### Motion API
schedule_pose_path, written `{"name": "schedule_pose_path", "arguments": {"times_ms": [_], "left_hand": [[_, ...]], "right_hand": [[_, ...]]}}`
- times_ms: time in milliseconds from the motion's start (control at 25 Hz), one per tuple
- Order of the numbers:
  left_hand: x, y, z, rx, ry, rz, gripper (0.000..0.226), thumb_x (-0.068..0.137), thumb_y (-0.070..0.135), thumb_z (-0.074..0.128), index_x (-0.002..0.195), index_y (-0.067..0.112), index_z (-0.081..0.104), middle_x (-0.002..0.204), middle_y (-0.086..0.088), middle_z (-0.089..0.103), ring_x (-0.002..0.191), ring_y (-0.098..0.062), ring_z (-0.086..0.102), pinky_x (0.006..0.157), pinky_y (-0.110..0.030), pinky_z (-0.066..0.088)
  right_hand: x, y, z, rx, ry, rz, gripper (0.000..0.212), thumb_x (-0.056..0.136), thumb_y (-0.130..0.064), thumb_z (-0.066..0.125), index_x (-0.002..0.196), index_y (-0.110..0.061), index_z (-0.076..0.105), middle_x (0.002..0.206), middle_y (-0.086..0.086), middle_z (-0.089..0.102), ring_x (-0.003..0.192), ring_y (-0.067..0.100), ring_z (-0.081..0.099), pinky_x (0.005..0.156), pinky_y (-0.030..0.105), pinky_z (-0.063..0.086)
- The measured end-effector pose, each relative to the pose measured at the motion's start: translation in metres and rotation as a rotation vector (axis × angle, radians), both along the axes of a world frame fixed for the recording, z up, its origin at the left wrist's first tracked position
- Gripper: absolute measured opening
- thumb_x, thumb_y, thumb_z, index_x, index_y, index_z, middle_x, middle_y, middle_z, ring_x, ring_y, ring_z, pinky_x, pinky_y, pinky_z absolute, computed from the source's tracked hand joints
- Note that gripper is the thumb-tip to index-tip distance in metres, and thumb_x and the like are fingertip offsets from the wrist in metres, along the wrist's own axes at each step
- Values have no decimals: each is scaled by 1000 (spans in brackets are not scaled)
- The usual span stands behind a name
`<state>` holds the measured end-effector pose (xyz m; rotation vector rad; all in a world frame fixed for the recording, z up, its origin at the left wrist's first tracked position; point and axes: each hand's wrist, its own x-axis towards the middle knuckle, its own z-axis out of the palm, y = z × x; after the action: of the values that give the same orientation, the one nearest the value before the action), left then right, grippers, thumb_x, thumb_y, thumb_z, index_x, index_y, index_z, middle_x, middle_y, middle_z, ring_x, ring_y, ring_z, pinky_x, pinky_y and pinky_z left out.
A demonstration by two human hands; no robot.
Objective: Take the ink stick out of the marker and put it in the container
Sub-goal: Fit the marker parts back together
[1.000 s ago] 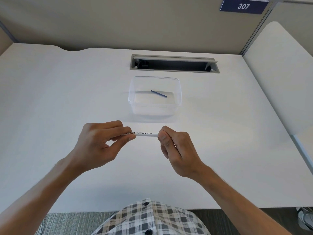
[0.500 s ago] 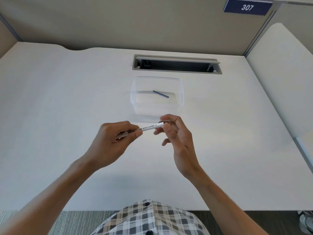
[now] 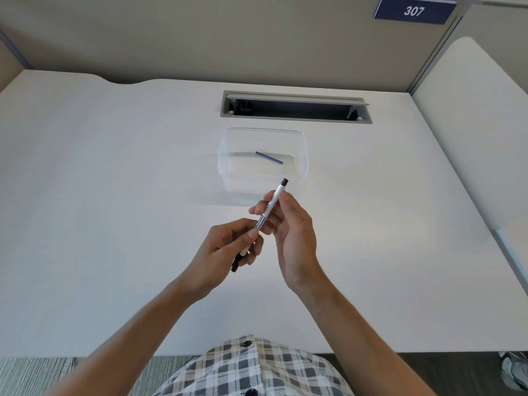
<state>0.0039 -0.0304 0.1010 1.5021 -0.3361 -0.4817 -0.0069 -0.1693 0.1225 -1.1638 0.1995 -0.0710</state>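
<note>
White desk, cubicle wall behind: marker is held tilted just near of the clear container, black end cap up toward it, one blue ink stick already lying inside. Left hand pinches the lower barrel, right hand has fingers curled round the upper barrel. Looks like the opening step; next move likely calls for pulling the end off and drawing the stick out.
</note>
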Motion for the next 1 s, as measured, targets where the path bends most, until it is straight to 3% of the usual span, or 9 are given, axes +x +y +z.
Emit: {"name": "schedule_pose_path", "arguments": {"times_ms": [120, 200, 280, 440, 600, 800, 1000], "left_hand": [[-2, -8, -10, -16, 5, 10, 26, 95, 22, 51, 103, 0, 63, 71, -3, 59, 64, -21, 53, 61, -25, 45], [0, -9, -18, 40, -28, 30, 22, 93, 24, 55, 103, 9, 67, 79, -4, 66, 71, -25, 60, 72, -33, 50], [4, -6, -27, 130, -67, 43, 17, 91, 29, 59, 99, 18, 70, 88, -5, 70, 78, -32, 61, 76, -36, 49], [12, 12, -53, 432, -266, 67, 13, 94, 31, 61, 100, 23, 69, 107, 10, 66, 98, -10, 63, 91, -31, 47], [20, 39, -89, 930, -620, 89, 46, 92, 53, 42, 117, 21, 63, 133, 4, 57, 117, -19, 57, 101, -30, 36], [26, 56, -118, 1158, -649, 140, 60, 92, 55, 35, 127, 11, 58, 141, -11, 53, 130, -31, 49, 106, -44, 38], [28, 57, -128, 1195, -612, 141, 72, 94, 61, 25, 146, 13, 40, 159, -10, 31, 146, -28, 26, 118, -50, 20]], "right_hand": [[6, 1, 5, 229, 152, 57, 35, 102, -33, 38, 73, -17, 50, 63, -3, 44, 69, 16, 54, 58, 36, 26], [9, 1, 3, 257, 208, 46, 38, 99, -36, 34, 66, -19, 42, 59, -5, 35, 62, 14, 46, 55, 35, 17], [13, 1, -2, 259, 201, -17, 40, 98, -35, 30, 63, -17, 36, 60, -2, 29, 58, 17, 37, 55, 34, 22], [22, -1, -15, 313, 168, -189, 43, 99, -38, 30, 61, -16, 30, 62, 1, 22, 62, 23, 19, 54, 27, 30], [32, -5, -30, 203, 168, -300, 44, 98, -43, 35, 63, -20, 22, 55, -6, 21, 54, 17, 12, 49, 26, 16], [38, -9, -51, -23, 146, -360, 40, 88, -44, 40, 65, -21, 17, 59, -5, 15, 58, 18, 8, 52, 31, 8], [40, -6, -63, -166, 70, -328, 45, 80, -55, 39, 62, -22, 15, 65, 1, 10, 61, 20, 7, 55, 35, 6]]}}
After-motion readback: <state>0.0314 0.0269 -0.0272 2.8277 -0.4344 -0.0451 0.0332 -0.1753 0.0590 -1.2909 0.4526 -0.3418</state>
